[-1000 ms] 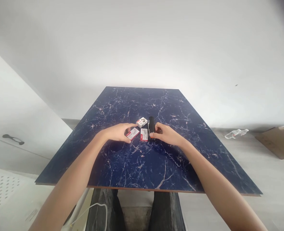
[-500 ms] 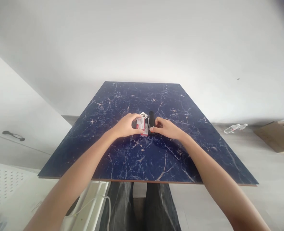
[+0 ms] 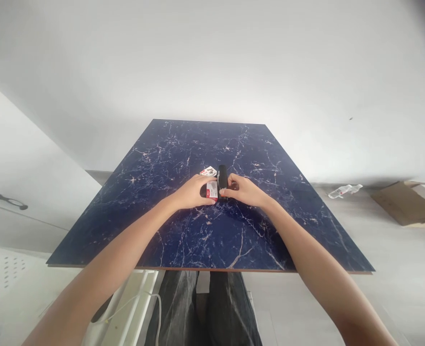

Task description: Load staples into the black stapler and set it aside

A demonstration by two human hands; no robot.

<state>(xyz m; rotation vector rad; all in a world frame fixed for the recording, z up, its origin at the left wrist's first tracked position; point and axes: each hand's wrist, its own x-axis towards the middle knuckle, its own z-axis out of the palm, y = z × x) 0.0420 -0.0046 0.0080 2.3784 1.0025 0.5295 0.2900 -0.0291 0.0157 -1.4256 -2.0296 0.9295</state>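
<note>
My left hand [image 3: 193, 191] curls around a small red-and-white box [image 3: 211, 189], with the thumb at its near end and the fingers at its far end. Just beyond it lies another red-and-white piece of packaging [image 3: 208, 171] with a dark picture printed on it, partly covered by my fingers. A black stapler [image 3: 222, 177] stands right beside the box, its long side pointing away from me. My right hand [image 3: 246, 189] is closed on the stapler's right side, thumb near its front end. The fingers partly hide its lower part.
The blue marbled tabletop [image 3: 198, 240] reaches to a white wall [image 3: 212, 62]. On the floor at the right are a clear plastic bottle [image 3: 344, 191] and an open cardboard box [image 3: 407, 204]. A white cabinet with a dark handle [image 3: 9, 202] stands at left, and a white cable [image 3: 159, 312] hangs below.
The box in my left hand has come down beside the stapler, where two overlapping labels showed before. More of the packaging behind is visible. The whole view has shifted slightly.
</note>
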